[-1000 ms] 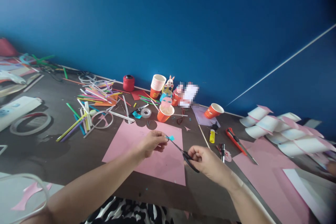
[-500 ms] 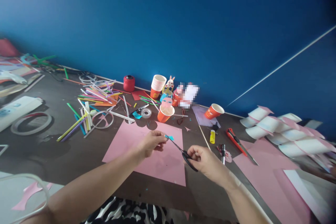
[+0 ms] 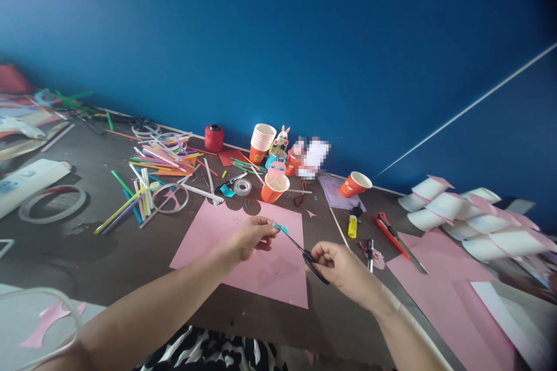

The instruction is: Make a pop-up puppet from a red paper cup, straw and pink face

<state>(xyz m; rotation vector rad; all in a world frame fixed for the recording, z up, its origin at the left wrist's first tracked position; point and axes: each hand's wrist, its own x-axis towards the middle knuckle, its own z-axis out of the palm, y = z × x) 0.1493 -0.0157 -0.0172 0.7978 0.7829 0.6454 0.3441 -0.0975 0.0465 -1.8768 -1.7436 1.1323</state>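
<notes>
Between the fingertips of my left hand (image 3: 256, 237) is a small piece of blue paper (image 3: 284, 229), pinched at its edge. My right hand (image 3: 333, 264) grips black-handled scissors (image 3: 310, 258), whose blades point left and reach the blue paper. Both hands are above a sheet of pink paper (image 3: 261, 278) lying on the dark table. Beyond the sheet's far edge stands an orange paper cup (image 3: 275, 188) with a pink and blue paper face on it. A roll of clear tape (image 3: 242, 186) lies to the left of that cup.
Straws (image 3: 169, 153) lie heaped at the left, near a red thread spool (image 3: 213, 138). Stacked paper cups (image 3: 263, 142) stand at the back. On the right are another orange cup (image 3: 355, 184), a glue stick (image 3: 352, 226), a red utility knife (image 3: 398, 240) and white paper rolls (image 3: 452, 208).
The scissors' handles have drawn slightly closer together, with the blades at the blue paper. Both hands stay in nearly the same place.
</notes>
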